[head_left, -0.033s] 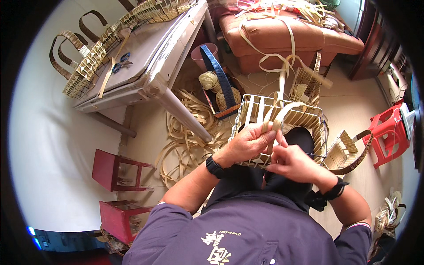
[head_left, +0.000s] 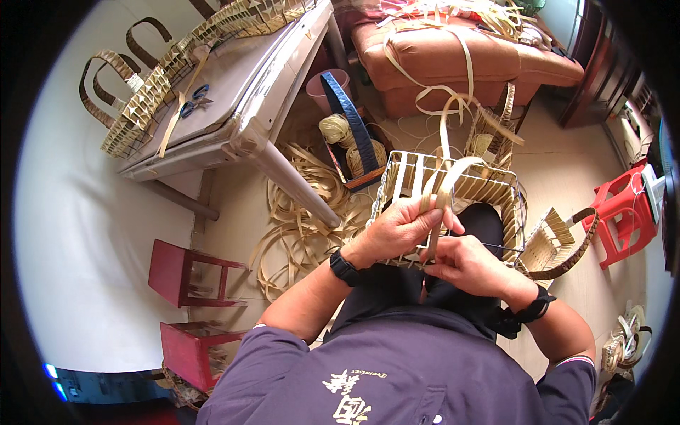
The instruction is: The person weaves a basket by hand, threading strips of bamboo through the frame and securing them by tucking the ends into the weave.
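On my lap rests a rectangular wire-frame basket point(head_left: 511, 185) with pale flat strips woven over its sides. My left hand point(head_left: 402, 225) is at its near left part, thumb and fingers closed on a pale flat strip point(head_left: 448, 185) that loops up over the frame. Just to the right, my right hand point(head_left: 469, 263) is closed low on the near side, where the strip comes down between the two hands; its fingertips are partly hidden. From the loop, a long tail of strip runs away over the far rim toward the sofa.
Coiled strips point(head_left: 304, 188) lie on the floor at left, by a box with a blue handle point(head_left: 352, 124) holding twine balls. Finished baskets point(head_left: 145, 103) and scissors point(head_left: 195, 103) are on the table. A small basket point(head_left: 549, 244) and red stool point(head_left: 623, 212) stand right.
My right hand has shifted slightly left, its fingers now curled closer around the strip. The strip's far tail has swung and bent differently. My left hand has stayed in place.
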A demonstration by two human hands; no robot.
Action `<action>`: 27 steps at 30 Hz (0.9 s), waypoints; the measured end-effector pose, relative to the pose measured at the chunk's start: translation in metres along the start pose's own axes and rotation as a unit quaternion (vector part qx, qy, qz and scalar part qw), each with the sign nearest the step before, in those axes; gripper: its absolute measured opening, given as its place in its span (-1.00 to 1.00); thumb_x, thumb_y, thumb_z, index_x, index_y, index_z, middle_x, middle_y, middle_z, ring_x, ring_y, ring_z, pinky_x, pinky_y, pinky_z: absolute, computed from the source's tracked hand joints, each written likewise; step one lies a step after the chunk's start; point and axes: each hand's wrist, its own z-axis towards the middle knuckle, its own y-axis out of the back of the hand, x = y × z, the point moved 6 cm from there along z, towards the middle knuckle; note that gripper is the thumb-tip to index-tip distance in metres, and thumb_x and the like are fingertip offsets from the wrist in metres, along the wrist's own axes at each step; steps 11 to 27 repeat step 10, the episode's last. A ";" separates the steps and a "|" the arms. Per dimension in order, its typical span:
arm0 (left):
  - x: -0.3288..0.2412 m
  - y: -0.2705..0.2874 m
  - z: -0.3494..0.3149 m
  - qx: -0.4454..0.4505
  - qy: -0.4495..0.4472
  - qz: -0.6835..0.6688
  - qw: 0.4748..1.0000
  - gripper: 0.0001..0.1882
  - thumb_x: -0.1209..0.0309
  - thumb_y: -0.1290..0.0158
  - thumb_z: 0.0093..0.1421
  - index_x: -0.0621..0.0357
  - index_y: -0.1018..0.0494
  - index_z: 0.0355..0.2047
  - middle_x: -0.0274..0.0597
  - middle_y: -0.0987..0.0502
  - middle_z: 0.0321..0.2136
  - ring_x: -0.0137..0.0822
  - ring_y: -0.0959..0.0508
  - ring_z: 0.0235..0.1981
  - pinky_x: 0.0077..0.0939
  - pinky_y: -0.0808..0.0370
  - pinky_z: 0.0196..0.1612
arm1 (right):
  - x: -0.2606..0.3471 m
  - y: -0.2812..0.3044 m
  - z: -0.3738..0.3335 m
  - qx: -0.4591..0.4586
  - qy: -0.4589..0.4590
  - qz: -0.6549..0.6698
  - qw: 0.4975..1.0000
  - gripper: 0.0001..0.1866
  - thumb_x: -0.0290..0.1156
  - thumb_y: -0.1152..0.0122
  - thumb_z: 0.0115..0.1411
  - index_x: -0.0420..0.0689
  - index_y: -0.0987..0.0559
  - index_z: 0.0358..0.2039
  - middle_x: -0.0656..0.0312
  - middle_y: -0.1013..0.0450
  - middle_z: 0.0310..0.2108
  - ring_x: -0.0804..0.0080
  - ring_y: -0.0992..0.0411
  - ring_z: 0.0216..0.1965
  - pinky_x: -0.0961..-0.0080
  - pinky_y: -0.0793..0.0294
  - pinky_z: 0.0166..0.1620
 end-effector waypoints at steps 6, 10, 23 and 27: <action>-0.006 0.017 -0.021 -0.057 0.086 0.000 0.995 -0.57 0.16 0.16 0.69 0.19 -0.57 0.20 -0.19 -0.74 -0.02 -0.74 -0.23 -0.62 -0.78 -0.24 -0.52 | 0.090 0.100 -0.045 -0.034 0.158 0.148 0.976 -0.91 -0.43 -0.43 0.35 -0.17 -0.75 -0.29 0.18 -0.69 -0.42 0.41 -0.64 -0.36 0.45 -0.58 -0.27; -0.004 0.021 -0.017 -0.034 0.090 -0.018 0.995 -0.55 0.12 0.16 0.69 0.20 -0.58 0.17 -0.24 -0.73 -0.17 -0.72 -0.27 -0.60 -0.77 -0.27 -0.50 | 0.039 0.273 -0.224 -0.219 0.157 0.373 0.888 -0.77 -0.32 -0.21 0.50 0.01 -0.43 0.09 0.37 -0.36 -0.26 0.61 -0.54 -0.10 0.59 -0.60 -0.09; -0.004 0.021 -0.017 -0.034 0.090 -0.018 0.995 -0.55 0.12 0.16 0.69 0.20 -0.58 0.17 -0.24 -0.73 -0.17 -0.72 -0.27 -0.60 -0.77 -0.27 -0.50 | 0.039 0.273 -0.224 -0.219 0.157 0.373 0.888 -0.77 -0.32 -0.21 0.50 0.01 -0.43 0.09 0.37 -0.36 -0.26 0.61 -0.54 -0.10 0.59 -0.60 -0.09; -0.004 0.021 -0.017 -0.034 0.090 -0.018 0.995 -0.55 0.12 0.16 0.69 0.20 -0.58 0.17 -0.24 -0.73 -0.17 -0.72 -0.27 -0.60 -0.77 -0.27 -0.50 | 0.039 0.273 -0.224 -0.219 0.157 0.373 0.888 -0.77 -0.32 -0.21 0.50 0.01 -0.43 0.09 0.37 -0.36 -0.26 0.61 -0.54 -0.10 0.59 -0.60 -0.09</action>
